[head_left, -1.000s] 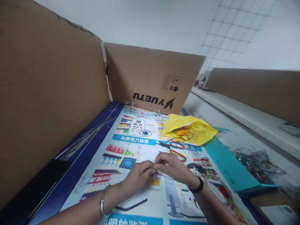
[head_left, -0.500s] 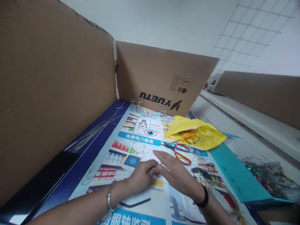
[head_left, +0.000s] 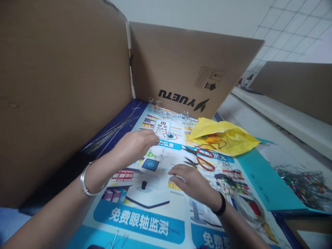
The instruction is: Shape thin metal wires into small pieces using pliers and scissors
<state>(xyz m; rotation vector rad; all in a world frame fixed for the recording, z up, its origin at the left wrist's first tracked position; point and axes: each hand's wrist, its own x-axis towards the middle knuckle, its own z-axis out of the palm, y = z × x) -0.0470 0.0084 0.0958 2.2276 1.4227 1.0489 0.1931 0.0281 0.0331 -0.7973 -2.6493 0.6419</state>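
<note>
My left hand [head_left: 141,143], with a silver bangle at its wrist, is raised over the printed sheet [head_left: 162,176]. Its fingers are pinched together, and whatever may be between them is hidden or too small to make out. Thin bent wires [head_left: 162,155] lie just right of it. Lower and to the right, my right hand [head_left: 190,180] hovers with thumb and fingers apart and nothing visible in them; a black band circles its wrist. Beyond its fingers lie red-handled scissors [head_left: 206,163], with a second dark-bladed, red-handled tool [head_left: 204,152] beside them.
A yellow bag [head_left: 225,136] holding orange material lies at the right. Straight wires [head_left: 111,133] rest along the left edge, and a wire coil [head_left: 249,204] at the right. Cardboard panels [head_left: 181,65] stand behind and left. Tangled shiny wire pieces [head_left: 306,183] lie far right.
My hands have come apart from where they met over the sheet. The left moved up and left; the right stayed near the scissors and its fingers curved. The view has tilted downward.
</note>
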